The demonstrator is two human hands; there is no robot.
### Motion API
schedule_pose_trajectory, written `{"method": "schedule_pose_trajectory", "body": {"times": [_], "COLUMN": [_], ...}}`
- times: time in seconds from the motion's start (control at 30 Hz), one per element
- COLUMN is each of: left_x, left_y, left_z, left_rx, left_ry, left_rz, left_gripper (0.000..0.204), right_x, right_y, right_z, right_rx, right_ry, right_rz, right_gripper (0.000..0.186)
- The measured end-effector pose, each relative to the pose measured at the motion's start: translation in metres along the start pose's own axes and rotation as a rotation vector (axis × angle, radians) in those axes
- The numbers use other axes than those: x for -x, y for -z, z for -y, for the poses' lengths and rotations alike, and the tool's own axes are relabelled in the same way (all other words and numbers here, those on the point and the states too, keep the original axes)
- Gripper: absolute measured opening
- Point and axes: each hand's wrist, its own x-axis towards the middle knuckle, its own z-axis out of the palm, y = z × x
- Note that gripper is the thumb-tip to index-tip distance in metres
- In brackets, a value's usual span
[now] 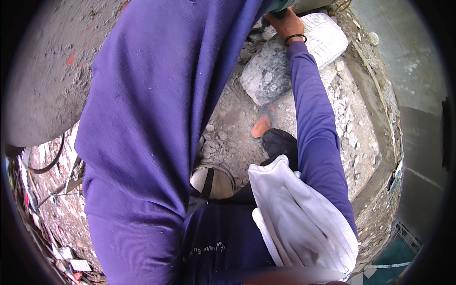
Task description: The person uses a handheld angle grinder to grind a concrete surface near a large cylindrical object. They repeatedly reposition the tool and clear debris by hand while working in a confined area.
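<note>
Item one: a teal-and-dark object (277, 6), at the upper edge of my view, partly cut off; my right hand (287, 25) is on it, fingers closed about its dark part (dark bracelet (296, 38) at the wrist); left hand, out of my sight, fingers' state I cannot tell; just below the right hand, under the forearm, one pale, dusty bundle (327, 40); then rubble (223, 116); a dark shoe (280, 143); a round rimmed container (220, 184); white cloth (304, 213); leftmost, a rough grey surface (52, 71).
</note>
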Motion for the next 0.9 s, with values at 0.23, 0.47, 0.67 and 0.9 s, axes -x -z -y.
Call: {"method": "schedule_pose_trajectory", "body": {"times": [0.23, 0.47, 0.67, 0.9], "left_x": [0.008, 0.01, 0.007, 0.004], "left_y": [-0.005, -0.009, -0.015, -0.02], "left_z": [0.003, 0.003, 0.0, 0.001], "left_rx": [0.005, 0.002, -0.006, -0.029], "left_ry": [0.008, -0.012, -0.03, -0.04], "left_rz": [-0.018, -0.036, -0.048, -0.085], "left_gripper": [0.023, 0.024, 0.024, 0.025], "right_x": [0.006, 0.005, 0.01, 0.01], "right_y": [0.011, 0.011, 0.021, 0.012], "right_z": [0.014, 0.009, 0.012, 0.005], "right_rx": [-0.011, 0.042, 0.054, 0.13], "right_ry": [-0.014, -0.027, -0.038, 0.077], "right_rz": [0.036, 0.07, 0.059, -0.025], "right_gripper": [0.087, 0.081, 0.072, 0.056]}}
